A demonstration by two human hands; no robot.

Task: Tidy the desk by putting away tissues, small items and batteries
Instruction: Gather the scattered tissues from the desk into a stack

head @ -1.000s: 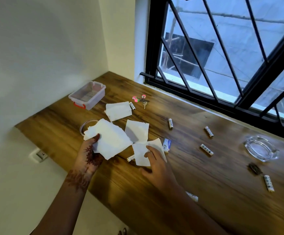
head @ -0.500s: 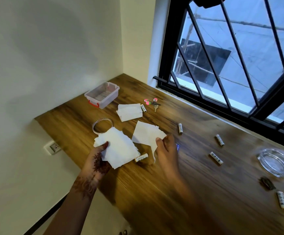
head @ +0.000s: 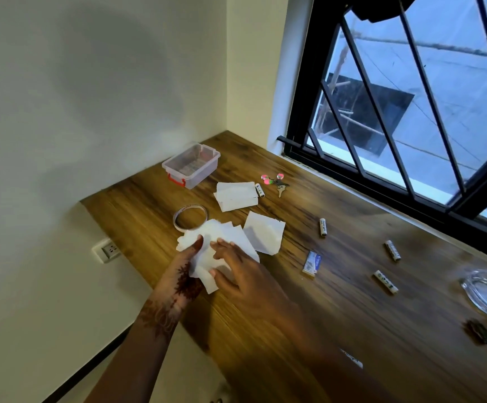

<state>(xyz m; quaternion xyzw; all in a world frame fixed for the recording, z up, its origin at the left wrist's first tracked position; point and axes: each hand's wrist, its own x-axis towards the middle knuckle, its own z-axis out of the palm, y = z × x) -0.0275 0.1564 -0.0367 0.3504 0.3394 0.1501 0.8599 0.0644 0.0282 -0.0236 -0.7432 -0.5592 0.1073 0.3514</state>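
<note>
Your left hand (head: 188, 269) grips a stack of tissues (head: 221, 245) near the desk's (head: 294, 330) left edge, and your right hand (head: 237, 274) lies open on top. 1 tissue (head: 265, 237) lies just beside, with batteries (head: 322, 227) scattered toward the window edge.

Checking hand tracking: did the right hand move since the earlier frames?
Yes. The right hand moved left, away from the blue packet, onto the tissues near the tape ring.

Head view, down onto desk (head: 294, 286)
</note>
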